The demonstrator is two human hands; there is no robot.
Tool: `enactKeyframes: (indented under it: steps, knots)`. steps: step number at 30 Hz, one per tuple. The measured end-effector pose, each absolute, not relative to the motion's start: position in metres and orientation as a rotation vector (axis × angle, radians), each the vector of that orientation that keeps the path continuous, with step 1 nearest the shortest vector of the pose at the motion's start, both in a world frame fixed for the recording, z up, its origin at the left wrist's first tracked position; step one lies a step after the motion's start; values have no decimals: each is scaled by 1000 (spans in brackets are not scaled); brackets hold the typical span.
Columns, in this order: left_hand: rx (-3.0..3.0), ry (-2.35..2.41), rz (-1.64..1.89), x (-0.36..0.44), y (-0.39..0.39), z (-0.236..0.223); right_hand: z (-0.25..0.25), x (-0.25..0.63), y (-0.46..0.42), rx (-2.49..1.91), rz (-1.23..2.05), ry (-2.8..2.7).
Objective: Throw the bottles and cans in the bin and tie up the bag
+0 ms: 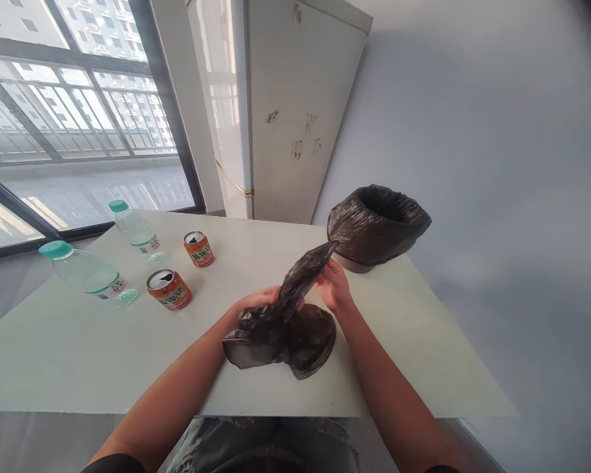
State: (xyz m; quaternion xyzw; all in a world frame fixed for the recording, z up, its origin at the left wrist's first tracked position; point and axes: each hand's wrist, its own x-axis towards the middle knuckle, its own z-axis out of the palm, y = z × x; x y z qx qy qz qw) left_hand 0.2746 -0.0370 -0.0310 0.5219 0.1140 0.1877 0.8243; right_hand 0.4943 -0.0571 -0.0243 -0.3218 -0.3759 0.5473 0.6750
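Note:
A crumpled black plastic bag (308,338) is held above the near middle of the white table. My left hand (259,299) grips its left side, with most of the fingers hidden behind the plastic. On the other side, my right hand (333,286) pinches the raised part of the bag, thumb and fingers closed on it. The lower folds of the bag hang close to the tabletop. Just beyond my right hand stands a bin (374,226) lined with another black bag, its mouth open and the liner folded over the rim.
Two orange cans (170,292) with opened tops stand left on the table (152,361). Beside them are two clear bottles (91,272) with green caps. A white fridge (295,112) stands behind the table, a wall (473,164) at right, a window (73,98) at left.

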Motion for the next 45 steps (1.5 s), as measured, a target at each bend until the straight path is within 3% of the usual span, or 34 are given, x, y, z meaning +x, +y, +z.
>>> enactKeyframes:
  steps: [7,12,18,23,29,31,38,45]
  knots:
    - [1071,410,480,286,-32,-34,-29,502,-59,-395,1540,-905]
    - [995,531,461,285,-27,-39,-35,502,-56,-481,1441,-973]
    - [1023,383,204,271,-25,-41,-43,512,-43,-549,1385,-871]
    - [1208,-87,-352,260,-19,-41,-50,527,-23,-507,1184,-603]
    - [1288,-159,-477,256,-7,-43,-48,535,-21,-461,1197,-600]
    - [1275,-85,-380,250,-5,-43,-44,534,-26,-429,1253,-641]
    - [874,330,498,253,10,-53,-38,516,-36,-571,1476,-978]
    - [1050,280,317,278,-3,-58,-56,490,-34,-798,970,-1642]
